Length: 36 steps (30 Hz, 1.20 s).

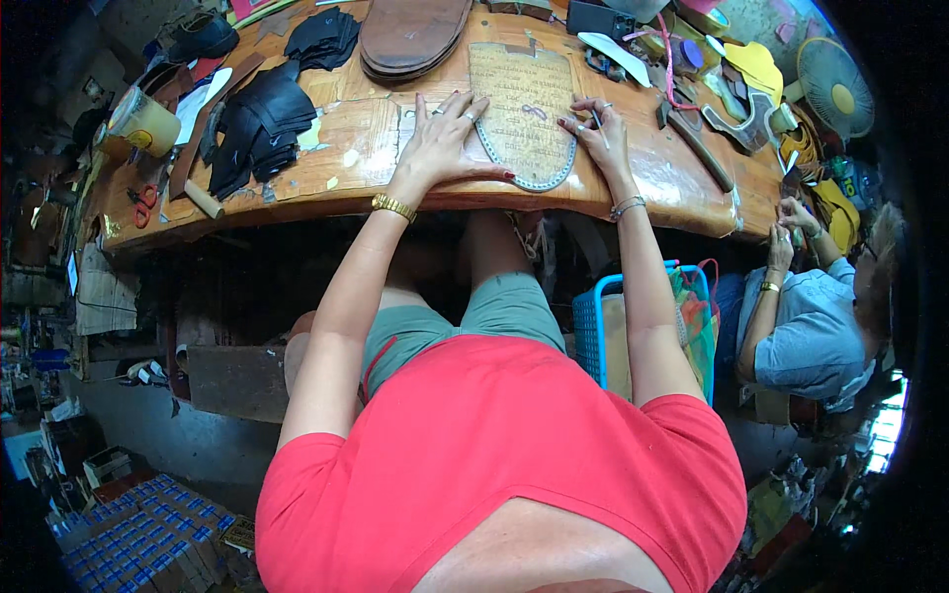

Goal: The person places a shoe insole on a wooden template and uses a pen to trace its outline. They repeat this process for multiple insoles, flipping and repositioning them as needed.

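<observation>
A tan, U-shaped template board (521, 99) lies flat at the table's front edge. Handwriting covers it, and a row of small holes follows its rounded rim. My left hand (440, 146) is spread over its left side, fingers stretched out and thumb along the lower part. At the right rim, my right hand (607, 140) pinches a thin pen-like tool (597, 119), its tip too small to make out. Just beyond my left hand rests a stack of brown rounded leather pieces (412, 38).
Black leather pieces (259, 124), red-handled scissors (144, 205) and a tub (146, 121) lie left. To the right are a hammer (700, 150), a yellow piece (754, 69) and a fan (836, 87). A blue basket (589, 331) stands below; another person (813, 321) sits at far right.
</observation>
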Tool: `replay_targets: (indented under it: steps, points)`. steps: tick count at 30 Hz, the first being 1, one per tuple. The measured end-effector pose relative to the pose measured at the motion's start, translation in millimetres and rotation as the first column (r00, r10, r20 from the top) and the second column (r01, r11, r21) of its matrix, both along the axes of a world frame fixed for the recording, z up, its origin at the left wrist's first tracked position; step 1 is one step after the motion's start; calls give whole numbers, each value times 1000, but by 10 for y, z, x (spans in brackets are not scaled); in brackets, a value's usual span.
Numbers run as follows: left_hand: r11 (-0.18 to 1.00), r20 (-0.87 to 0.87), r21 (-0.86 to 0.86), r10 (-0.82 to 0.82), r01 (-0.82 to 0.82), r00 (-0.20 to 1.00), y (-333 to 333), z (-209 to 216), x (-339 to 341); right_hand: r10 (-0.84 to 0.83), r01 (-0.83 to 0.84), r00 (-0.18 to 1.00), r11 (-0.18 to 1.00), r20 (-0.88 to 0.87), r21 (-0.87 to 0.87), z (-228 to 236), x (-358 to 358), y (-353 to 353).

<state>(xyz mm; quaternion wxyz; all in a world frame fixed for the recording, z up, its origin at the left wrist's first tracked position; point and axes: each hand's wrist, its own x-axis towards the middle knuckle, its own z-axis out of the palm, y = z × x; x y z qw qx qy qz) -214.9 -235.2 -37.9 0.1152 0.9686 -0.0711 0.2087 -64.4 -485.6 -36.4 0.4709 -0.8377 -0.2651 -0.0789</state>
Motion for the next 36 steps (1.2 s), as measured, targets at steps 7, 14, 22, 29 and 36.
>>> replay_targets:
  steps: [7, 14, 22, 29, 36]
  points:
    - [1000, -23, -25, -9, 8, 1000, -19, 42, -14, -24, 24, 1000, 1000, -12, 14, 74, -83, 23]
    - [991, -45, -133, -8, 2, 999, -63, 80, -29, -41, 40, 999, 999, 7, 21, -28, 5, -18]
    - [993, -11, -113, -29, 27, 1000, -8, -24, -4, -4, 2, 999, 999, 44, 44, -10, -10, 3]
    - [996, -80, -93, -23, 16, 997, -24, 61, -14, -15, 14, 1000, 999, 24, 47, 34, -59, 5]
    - [994, -53, -107, -11, 5, 999, -17, 57, 6, -25, 24, 999, 999, 21, 45, 45, -72, 12]
